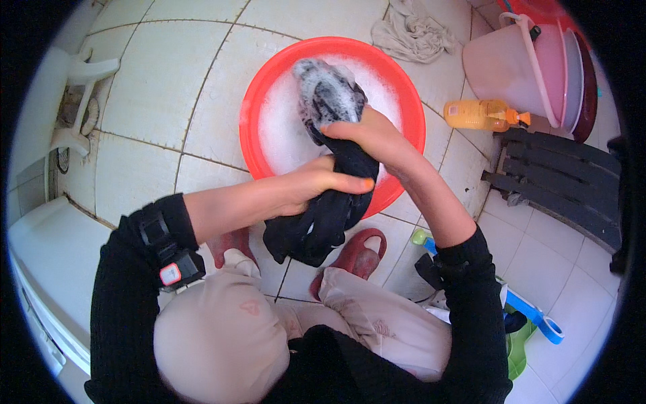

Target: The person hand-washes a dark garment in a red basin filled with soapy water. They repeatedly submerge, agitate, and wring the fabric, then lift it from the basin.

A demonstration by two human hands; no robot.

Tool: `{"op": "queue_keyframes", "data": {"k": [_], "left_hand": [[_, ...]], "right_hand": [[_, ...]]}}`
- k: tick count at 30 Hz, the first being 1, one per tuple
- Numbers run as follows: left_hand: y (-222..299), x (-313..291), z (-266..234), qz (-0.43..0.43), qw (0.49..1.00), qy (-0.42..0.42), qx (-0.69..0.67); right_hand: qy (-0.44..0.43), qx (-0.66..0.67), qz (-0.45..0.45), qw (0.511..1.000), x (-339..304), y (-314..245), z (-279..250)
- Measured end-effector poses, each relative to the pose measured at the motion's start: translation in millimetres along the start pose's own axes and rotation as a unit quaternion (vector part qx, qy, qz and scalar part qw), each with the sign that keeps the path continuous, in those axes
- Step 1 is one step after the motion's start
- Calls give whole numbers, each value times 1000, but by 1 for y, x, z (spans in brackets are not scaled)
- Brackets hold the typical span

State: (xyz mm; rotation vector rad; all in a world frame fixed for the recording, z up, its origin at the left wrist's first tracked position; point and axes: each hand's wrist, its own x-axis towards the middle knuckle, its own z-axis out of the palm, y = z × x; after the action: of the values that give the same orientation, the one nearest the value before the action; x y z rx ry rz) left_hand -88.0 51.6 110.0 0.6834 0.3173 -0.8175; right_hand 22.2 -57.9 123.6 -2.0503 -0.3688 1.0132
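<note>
Both my hands grip a wet black garment (316, 225) over a round red basin (250, 135) full of white suds. My left hand (317, 183) is closed round its middle, thumb pointing right across the fabric. Farther up, my right hand (363, 137) is closed round the upper part, close to a foam-covered bunch of the cloth. That foamy end lies over the suds, while the lower end hangs past the basin's near rim toward my feet. Part of the fabric is hidden inside my fingers.
A grey rag (412, 34) lies on the tiled floor beyond the basin. To the right are an orange liquid bottle (479, 115) on its side, a pink bucket (501, 67) with nested basins, and a dark slatted stool (562, 178). My red slippers (363, 254) stand near the basin.
</note>
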Motion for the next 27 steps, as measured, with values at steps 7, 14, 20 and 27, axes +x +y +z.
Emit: {"op": "queue_keyframes", "data": {"k": [7, 14, 20, 27], "left_hand": [[20, 5, -5, 36, 984, -21, -173], [42, -11, 0, 27, 961, -123, -245], [24, -8, 11, -17, 902, -224, -370], [-4, -11, -5, -74, 879, -261, -392]], "right_hand": [[-108, -83, 35, 990, -9, -14, -26], [-179, 644, 117, 734, -30, 42, -9], [-357, 801, -30, 480, -13, 59, 41], [-157, 754, -8, 638, 6, 27, 21]]}}
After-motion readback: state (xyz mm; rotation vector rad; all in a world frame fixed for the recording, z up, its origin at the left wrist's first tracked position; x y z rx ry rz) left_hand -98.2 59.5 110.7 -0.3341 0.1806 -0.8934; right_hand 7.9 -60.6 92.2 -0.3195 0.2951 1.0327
